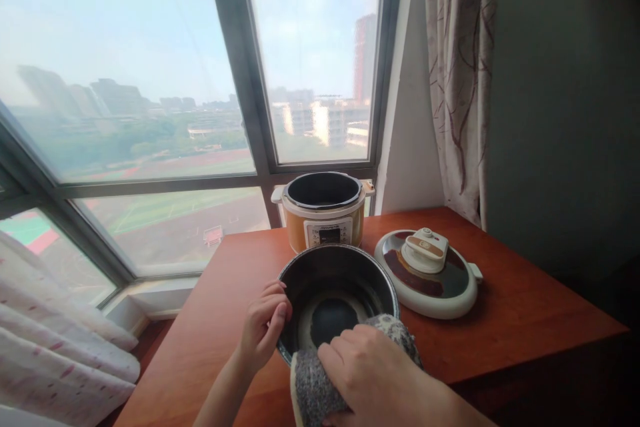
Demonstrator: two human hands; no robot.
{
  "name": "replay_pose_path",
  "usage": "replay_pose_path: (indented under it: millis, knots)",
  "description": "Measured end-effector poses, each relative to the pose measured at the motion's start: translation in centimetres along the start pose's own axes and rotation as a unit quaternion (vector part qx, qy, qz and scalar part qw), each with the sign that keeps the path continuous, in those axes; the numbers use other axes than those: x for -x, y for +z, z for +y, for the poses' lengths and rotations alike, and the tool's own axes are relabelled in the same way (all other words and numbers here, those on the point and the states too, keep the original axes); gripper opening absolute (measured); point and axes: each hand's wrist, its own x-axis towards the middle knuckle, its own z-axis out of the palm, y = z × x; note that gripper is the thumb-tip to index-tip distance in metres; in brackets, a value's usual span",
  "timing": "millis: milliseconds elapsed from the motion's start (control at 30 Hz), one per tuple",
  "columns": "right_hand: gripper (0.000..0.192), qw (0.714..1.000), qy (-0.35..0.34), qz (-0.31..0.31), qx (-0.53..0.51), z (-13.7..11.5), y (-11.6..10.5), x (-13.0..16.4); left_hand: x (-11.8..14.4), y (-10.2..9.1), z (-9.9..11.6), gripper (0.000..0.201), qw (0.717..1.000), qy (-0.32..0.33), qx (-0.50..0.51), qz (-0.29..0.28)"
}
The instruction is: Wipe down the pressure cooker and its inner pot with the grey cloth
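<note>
Head view: pot [334,320] tilted just in front of cooker [296,230], over table [213,320]; left hand [264,325] curled on its left rim; right hand [369,368] closed around cloth [316,381] at near rim; pot looks stiff, probably light, maybe slick; cloth soft; I'd hold opposite rims.

Cooker [295,223] lower front partly hidden behind pot [303,280]; panel [329,233] markings too small to read. Pot's near rim covered by cloth [315,380] and right hand [367,367]. Cloth, both forearms [225,383] cut by bottom edge. Buildings [120,97] outside hazy.
</note>
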Motion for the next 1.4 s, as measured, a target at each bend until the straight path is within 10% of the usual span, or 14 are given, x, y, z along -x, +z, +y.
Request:
replay_pose_path:
  millis: [333,833,1067,1400]
  knots:
    - [0.042,0.985,-0.056,-0.031,-0.160,7.0,-1.9,3.6,0.3,0.1,-0.6,0.041,1.000,0.017,0.016,-0.004]
    - [0.010,0.999,-0.032,-0.002,0.036,1.1,0.9,0.1,4.0,3.3,6.9,0.025,0.978,0.004,-0.195,0.068]
    - [0.022,0.994,-0.036,0.086,0.049,0.8,2.2,0.6,3.0,2.1,5.6,0.029,0.983,0.025,-0.173,0.060]
    - [0.029,0.988,-0.053,0.038,-0.141,8.0,-0.5,3.6,2.3,0.4,2.8,0.031,0.996,0.061,-0.062,0.010]
